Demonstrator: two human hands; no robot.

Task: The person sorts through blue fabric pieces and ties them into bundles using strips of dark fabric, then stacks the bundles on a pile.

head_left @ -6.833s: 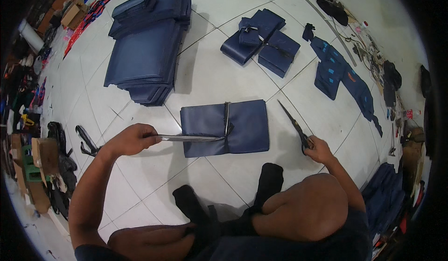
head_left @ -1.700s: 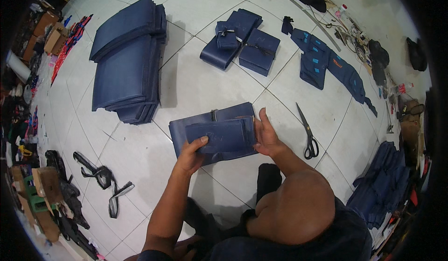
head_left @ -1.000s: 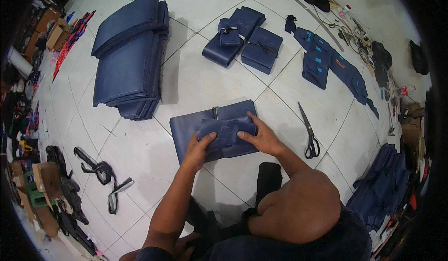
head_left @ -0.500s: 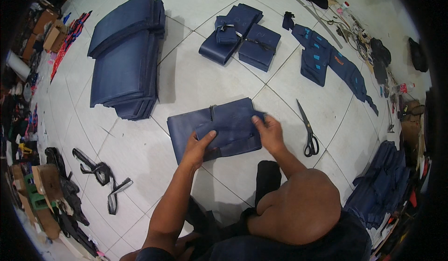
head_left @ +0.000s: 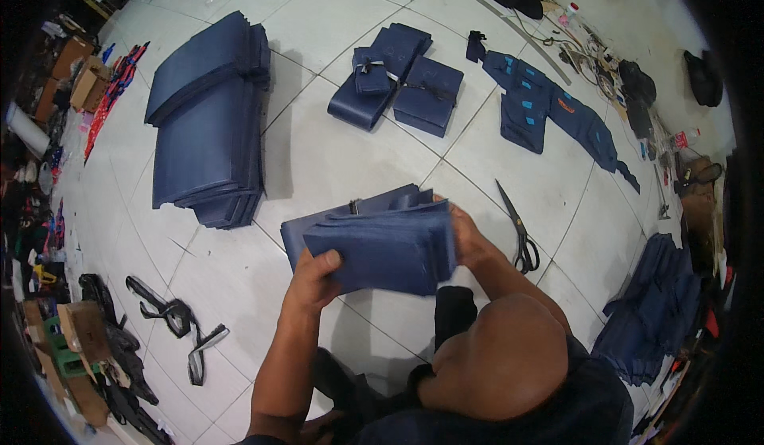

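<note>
1. White glossy tiled floor (head_left: 318, 151), its grout lines bending toward a dark rim that cuts off the clutter at both sides.
2. Upper left, a tall pile of navy, leather-like sheets (head_left: 203, 151): smooth-topped, ragged in layers along the edge, the lower ones mostly covered.
3. In front of me, a flat navy rectangular bundle (head_left: 314, 221), mostly hidden behind what I hold; its left and upper margins and a bit of dark tie show.
4. Nearer me, a thick, tilted stack of navy rectangular panels (head_left: 374, 260) between my hands, layers spread at the right end, which is blurred.
5. Left, a tangled black-and-pale strip (head_left: 177, 318).
6. Right, black-handled scissors (head_left: 516, 221), slim blades pointing away.
7. My left grip (head_left: 317, 276) pinches the stack's left end, thumb in front, fingers hidden.
8. My right grip (head_left: 468, 242) meets its right end; fingers hidden, I cannot tell whether it is closed.
</note>
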